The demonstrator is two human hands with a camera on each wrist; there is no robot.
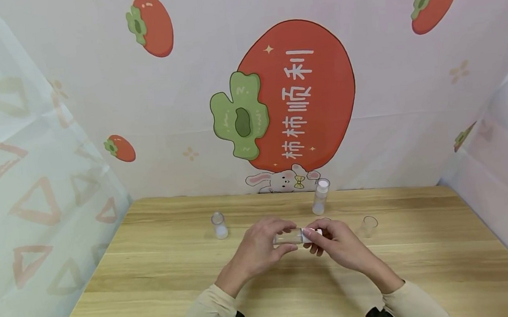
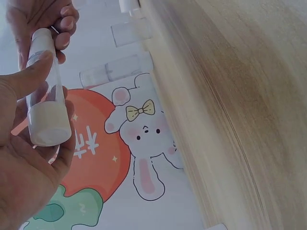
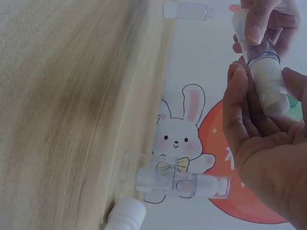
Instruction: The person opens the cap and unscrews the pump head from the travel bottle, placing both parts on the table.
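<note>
Between both hands lies a small clear bottle [image 1: 288, 237], held sideways above the table. It has a white base [image 2: 49, 124] at one end and a white top [image 3: 268, 79] at the other. My left hand [image 1: 259, 246] grips the bottle's body near the base, thumb on one side and fingers on the other. With thumb and fingers, my right hand [image 1: 340, 244] pinches the white top. In the right wrist view the top sits against the bottle's neck.
A short clear bottle with a white base [image 1: 219, 226] stands at the left. Behind the hands stands a taller capped bottle [image 1: 321, 196]. A clear cylindrical cap [image 1: 370, 226] is at the right. The right wrist view also shows a loose white piece [image 3: 127, 213]. A printed backdrop [image 1: 396, 131] rises behind the table.
</note>
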